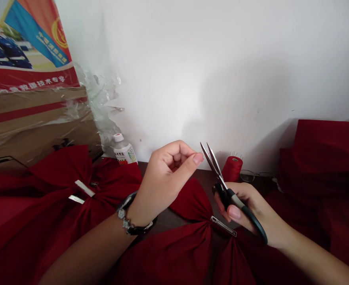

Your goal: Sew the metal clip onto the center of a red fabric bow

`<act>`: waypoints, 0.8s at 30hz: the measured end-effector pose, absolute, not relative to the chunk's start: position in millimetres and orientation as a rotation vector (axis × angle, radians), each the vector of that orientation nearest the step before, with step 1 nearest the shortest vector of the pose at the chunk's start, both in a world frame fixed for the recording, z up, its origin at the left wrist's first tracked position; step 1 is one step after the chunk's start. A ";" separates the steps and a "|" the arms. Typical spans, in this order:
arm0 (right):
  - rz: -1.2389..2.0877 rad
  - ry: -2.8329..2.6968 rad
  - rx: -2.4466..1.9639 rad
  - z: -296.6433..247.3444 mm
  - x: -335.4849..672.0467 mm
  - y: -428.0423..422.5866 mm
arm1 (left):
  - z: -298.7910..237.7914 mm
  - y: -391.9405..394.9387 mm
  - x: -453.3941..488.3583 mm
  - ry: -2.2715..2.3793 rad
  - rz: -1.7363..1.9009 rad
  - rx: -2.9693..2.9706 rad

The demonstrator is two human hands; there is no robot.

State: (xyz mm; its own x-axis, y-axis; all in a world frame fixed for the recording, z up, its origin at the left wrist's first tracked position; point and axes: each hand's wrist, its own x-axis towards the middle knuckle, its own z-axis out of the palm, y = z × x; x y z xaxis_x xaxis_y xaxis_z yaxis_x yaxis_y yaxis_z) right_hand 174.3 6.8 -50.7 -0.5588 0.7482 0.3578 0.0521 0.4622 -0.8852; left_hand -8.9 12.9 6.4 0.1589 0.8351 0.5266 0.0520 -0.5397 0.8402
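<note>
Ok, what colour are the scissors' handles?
The scissors' handles are dark teal and black, shown best in the head view.

Left hand (165, 178) curls loosely, right hand (247, 208) clenches.

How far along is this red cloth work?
Done: the red cloth bows are gathered, with metal clips at their middles. In hand: the right hand holds open scissors, and the left hand is curled, holding nothing I can make out. Left: the red fabric pile at right looks ungathered.
</note>
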 end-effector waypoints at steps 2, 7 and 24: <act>1.127 -1.932 -0.677 -50.0 174.6 6.5 | 6.5 11.5 -7.0 0.879 1.441 1.773; 1.144 -1.921 -0.671 -51.1 175.0 7.1 | 5.6 9.6 -4.0 0.889 1.429 1.803; 1.194 -1.902 -0.663 -57.2 177.6 9.4 | 6.4 12.0 -6.3 0.890 1.455 1.816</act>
State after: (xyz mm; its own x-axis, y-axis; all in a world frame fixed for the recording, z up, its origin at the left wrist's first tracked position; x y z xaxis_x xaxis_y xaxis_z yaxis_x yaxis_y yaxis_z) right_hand 177.6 9.4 -57.2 -0.5609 0.7559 0.3375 0.0244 0.4226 -0.9060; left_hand -6.3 12.0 6.4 0.1584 0.8213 0.5481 0.1136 -0.5666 0.8162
